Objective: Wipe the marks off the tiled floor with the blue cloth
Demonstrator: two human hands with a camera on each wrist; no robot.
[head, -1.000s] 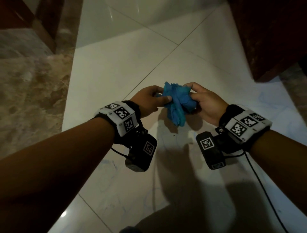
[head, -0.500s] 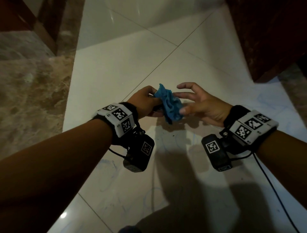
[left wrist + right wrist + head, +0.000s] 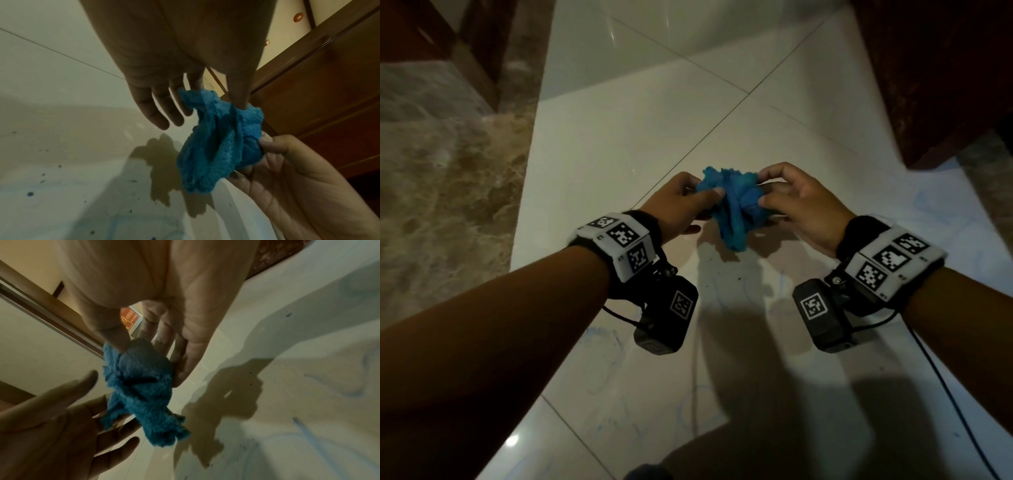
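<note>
A crumpled blue cloth (image 3: 736, 209) hangs in the air above the white tiled floor (image 3: 619, 144), held between both hands. My left hand (image 3: 681, 202) pinches its left side with thumb and forefinger; the other fingers (image 3: 160, 113) hang straight. My right hand (image 3: 794, 202) pinches the cloth's right side with thumb and fingertips. In the wrist views the blue cloth (image 3: 222, 146) (image 3: 139, 386) droops below the pinching fingers. Faint blue scribble marks (image 3: 602, 335) and dark specks (image 3: 30, 194) lie on the tiles below, more blue marks (image 3: 308, 433) to the right.
Brown marble flooring (image 3: 441, 192) borders the white tiles on the left. Dark wooden furniture (image 3: 935, 75) stands at the right, and a wooden frame (image 3: 479, 51) at upper left. A black cable (image 3: 941, 390) trails from my right wrist. My shadow covers the near tiles.
Half a second ago the right hand was open beside the cloth, which the left hand held; now its fingers pinch the cloth again and the cloth is spread a little between both hands.
</note>
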